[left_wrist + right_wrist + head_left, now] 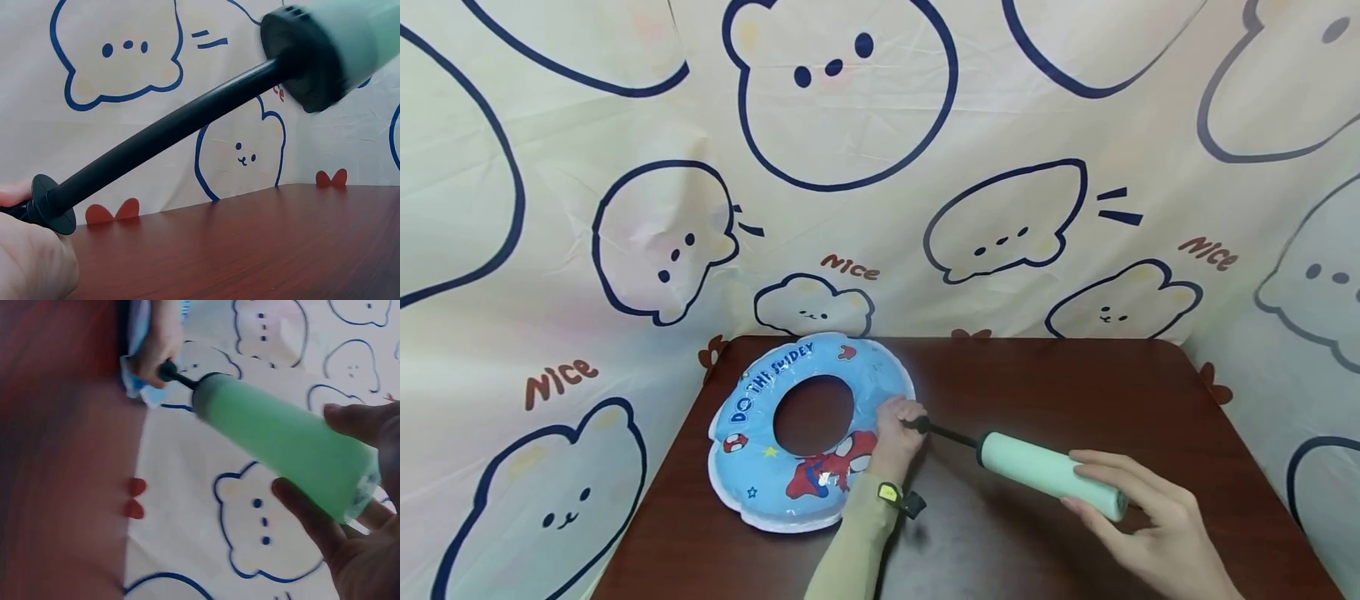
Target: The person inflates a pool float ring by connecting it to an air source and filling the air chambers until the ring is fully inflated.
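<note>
A light-blue inflatable swim ring (pixel 868 371) with a red cartoon figure and "DO THE SPIDEY" lettering lies on the left of the table. At its right edge my left hand (pixel 897 435) grips the black collared end of a hand pump (pixel 1048 471). The pump's black rod (pixel 169 134) stretches from that hand to the mint-green barrel, a good length of it exposed. My right hand (pixel 1157 517) holds the barrel's far end between thumb and fingers (pixel 312 519). The barrel is tilted above the table. The grasped nozzle tip is hidden within my left hand.
The dark brown table (pixel 1037 375) reaches back to a cream cloth backdrop (pixel 880 225) with bear outlines and "Nice" lettering. The cloth also stands along both sides. A black strap with a yellow-faced device (pixel 891 493) is on my left wrist.
</note>
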### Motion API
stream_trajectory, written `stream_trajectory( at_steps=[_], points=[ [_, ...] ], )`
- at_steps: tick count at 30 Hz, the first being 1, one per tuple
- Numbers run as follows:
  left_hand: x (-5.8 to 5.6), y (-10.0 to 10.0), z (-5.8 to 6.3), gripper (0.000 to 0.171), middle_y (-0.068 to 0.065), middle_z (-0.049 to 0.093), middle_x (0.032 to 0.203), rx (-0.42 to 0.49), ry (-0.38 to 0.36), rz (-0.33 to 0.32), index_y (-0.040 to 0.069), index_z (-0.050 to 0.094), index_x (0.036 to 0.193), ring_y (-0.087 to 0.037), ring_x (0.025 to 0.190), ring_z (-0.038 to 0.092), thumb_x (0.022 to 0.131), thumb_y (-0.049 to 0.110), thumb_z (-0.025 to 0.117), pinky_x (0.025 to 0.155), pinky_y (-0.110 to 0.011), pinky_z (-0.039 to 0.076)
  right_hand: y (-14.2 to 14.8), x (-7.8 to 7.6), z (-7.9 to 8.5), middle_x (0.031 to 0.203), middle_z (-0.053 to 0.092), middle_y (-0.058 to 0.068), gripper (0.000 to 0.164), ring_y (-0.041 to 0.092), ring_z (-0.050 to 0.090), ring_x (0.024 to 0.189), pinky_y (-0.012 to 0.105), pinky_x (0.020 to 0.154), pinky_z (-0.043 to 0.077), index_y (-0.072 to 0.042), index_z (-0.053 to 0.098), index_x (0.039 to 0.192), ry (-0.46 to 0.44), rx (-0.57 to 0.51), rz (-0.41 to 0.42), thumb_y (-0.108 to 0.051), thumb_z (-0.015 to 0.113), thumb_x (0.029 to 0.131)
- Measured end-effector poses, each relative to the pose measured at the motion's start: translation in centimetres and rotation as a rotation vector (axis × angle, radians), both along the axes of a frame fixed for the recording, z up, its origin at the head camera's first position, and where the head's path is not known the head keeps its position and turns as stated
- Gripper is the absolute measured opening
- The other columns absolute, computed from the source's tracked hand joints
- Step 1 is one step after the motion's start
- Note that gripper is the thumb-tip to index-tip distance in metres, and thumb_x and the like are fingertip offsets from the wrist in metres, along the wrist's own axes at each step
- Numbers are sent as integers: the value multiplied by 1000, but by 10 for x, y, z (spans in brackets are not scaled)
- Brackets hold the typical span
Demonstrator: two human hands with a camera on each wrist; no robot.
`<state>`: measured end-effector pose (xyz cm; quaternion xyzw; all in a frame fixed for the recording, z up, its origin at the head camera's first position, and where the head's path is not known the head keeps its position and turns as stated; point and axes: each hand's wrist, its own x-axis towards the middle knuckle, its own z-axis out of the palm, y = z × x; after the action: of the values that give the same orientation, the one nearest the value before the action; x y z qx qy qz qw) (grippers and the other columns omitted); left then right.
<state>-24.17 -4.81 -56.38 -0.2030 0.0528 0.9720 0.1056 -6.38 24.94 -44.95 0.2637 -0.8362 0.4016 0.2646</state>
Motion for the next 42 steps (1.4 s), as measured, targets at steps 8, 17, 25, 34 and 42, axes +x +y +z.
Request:
stream_trajectory(
  at_steps=[8, 17, 25, 34, 42],
  points=[
    [6, -1, -4, 54, 3, 42, 54, 11, -13, -15, 13, 41, 62, -9, 46, 46, 115, 21, 36, 47, -17, 42, -36, -46, -50, 114, 79, 16, 59, 9, 76, 101, 9, 80, 55, -6, 81, 111, 148, -92, 85, 4, 99, 56],
    [1, -6, 2, 54, 4, 42, 53, 71, 1, -9, 13, 39, 61, -7, 45, 44, 115, 18, 35, 47, -15, 41, -79, -71, -51, 114, 80, 10, 52, 20, 79, 93, 12, 81, 57, -8, 83, 110, 119, -118, 67, 2, 99, 61],
    [2, -6, -2, 57, 5, 42, 52, 99, 9, -1, 14, 39, 58, -6, 45, 43, 115, 16, 34, 46, -14, 40, -94, -78, -53, 116, 80, 8, 43, 21, 79, 96, 11, 85, 55, -10, 83, 112, 42, -89, 90, -5, 98, 72],
    [4, -5, -4, 57, 4, 43, 52, 62, 12, -45, 13, 39, 58, -7, 45, 43, 114, 17, 36, 47, -16, 41, -79, -71, -50, 125, 78, 8, 48, 23, 78, 103, 10, 81, 52, -12, 81, 120, -107, -5, 79, -15, 99, 76],
    [5, -6, -1, 57, 4, 43, 52, 30, 15, -72, 13, 40, 58, -8, 45, 43, 115, 20, 37, 46, -16, 41, -55, -50, -33, 128, 77, 8, 50, 19, 78, 105, 12, 80, 55, -12, 81, 122, -139, 65, 104, -10, 98, 75]
  ],
)
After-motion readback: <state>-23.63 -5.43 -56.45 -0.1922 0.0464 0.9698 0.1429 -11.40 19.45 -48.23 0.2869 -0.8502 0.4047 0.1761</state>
